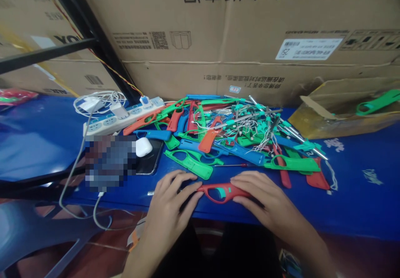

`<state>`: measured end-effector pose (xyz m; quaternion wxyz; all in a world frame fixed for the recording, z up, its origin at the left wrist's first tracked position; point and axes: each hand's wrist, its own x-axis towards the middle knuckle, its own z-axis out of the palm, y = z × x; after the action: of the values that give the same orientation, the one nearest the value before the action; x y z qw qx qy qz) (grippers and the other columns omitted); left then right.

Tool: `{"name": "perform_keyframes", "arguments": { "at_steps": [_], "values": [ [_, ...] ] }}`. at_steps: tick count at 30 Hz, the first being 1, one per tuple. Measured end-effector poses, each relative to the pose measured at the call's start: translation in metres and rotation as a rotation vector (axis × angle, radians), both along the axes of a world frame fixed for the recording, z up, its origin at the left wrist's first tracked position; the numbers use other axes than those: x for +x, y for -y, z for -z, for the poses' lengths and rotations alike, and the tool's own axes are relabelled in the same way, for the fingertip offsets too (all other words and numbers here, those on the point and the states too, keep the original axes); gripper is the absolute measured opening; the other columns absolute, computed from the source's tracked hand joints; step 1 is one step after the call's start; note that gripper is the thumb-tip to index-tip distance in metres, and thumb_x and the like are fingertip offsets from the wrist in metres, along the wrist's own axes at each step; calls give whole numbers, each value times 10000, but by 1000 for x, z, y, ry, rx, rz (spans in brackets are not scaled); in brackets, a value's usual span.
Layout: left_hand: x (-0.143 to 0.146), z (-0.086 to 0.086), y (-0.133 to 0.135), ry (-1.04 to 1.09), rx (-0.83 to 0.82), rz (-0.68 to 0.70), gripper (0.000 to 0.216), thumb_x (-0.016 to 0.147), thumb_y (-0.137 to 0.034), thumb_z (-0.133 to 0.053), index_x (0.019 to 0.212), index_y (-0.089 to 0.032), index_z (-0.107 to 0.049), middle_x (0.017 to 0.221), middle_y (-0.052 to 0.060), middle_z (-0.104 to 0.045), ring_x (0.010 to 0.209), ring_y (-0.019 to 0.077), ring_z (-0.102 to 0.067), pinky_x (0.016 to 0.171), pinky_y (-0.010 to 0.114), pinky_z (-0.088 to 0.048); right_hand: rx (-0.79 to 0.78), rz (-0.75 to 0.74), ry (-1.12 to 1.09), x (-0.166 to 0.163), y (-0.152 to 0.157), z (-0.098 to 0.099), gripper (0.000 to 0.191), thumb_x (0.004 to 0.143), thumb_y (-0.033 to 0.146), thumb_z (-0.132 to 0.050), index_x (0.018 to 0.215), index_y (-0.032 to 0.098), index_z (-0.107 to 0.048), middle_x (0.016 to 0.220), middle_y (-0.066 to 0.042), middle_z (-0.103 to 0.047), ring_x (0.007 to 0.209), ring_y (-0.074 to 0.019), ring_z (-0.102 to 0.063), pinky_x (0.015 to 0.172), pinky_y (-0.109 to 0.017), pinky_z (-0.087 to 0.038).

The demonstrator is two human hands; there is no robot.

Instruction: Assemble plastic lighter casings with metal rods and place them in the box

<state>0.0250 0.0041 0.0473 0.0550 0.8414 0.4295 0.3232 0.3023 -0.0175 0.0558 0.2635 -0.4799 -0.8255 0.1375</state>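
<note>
Near the front edge of the blue table, a red lighter (pixel 229 190) with a long-nosed body and a teal trigger lies between my two hands. My left hand (pixel 173 196) pinches its narrow nose end, thumb and fingers pressed together. Around the wider handle end, my right hand (pixel 261 190) is closed, covering most of it. Just beyond sits a green lighter shell (pixel 190 163). Behind it spreads a heap of red, green, blue and orange shells, with metal tubes and white wires (pixel 246 128) among them. A thin screwdriver (pixel 231 165) lies beyond my hands.
A white power strip (pixel 125 113) with plugs and cables is at the left, near a phone (pixel 150 161) and a white earbud case (pixel 143 147). An open carton (pixel 337 107) stands at the right. Large cardboard boxes (pixel 250 28) wall the back. A black metal frame (pixel 75 11) rises at the left.
</note>
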Motion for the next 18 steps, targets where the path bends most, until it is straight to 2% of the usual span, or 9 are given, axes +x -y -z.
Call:
{"name": "perform_keyframes", "arguments": {
  "at_steps": [4, 9, 14, 18],
  "values": [
    [1, -3, -1, -22, -11, 5, 190, 1006, -196, -635, 1164, -256, -723, 1214, 62, -694, 1185, 282, -570, 943, 463, -476, 20, -10, 2, 0, -2, 0, 246, 1044, 363, -574, 1253, 269, -662, 1257, -38, -730, 1201, -219, -654, 1042, -434, -542],
    [1, -11, -3, -147, 45, -18, 172, 1014, -208, -618, 1132, -244, -737, 1174, 64, -715, 1137, 298, -590, 919, 477, -465, 56, -27, 21, 1, -6, 3, 250, 1038, 372, -587, 1256, 270, -654, 1272, -31, -726, 1210, -220, -646, 1062, -450, -523],
    [-1, -15, -9, -179, 79, 37, 150, 1028, -248, -609, 1100, -240, -740, 1122, 41, -742, 1109, 286, -618, 1001, 505, -421, 58, 9, 65, 1, -8, 3, 248, 1051, 414, -550, 1212, 279, -683, 1219, -35, -731, 1130, -214, -675, 970, -423, -574],
    [1, -15, -9, -163, 86, 41, 129, 1030, -238, -611, 1057, -238, -737, 1066, 7, -757, 1050, 255, -645, 1053, 488, -384, 212, 4, 143, -2, -2, 7, 280, 1082, 359, -485, 1216, 237, -699, 1148, -49, -768, 1043, -210, -718, 928, -423, -600]
  ]
}}
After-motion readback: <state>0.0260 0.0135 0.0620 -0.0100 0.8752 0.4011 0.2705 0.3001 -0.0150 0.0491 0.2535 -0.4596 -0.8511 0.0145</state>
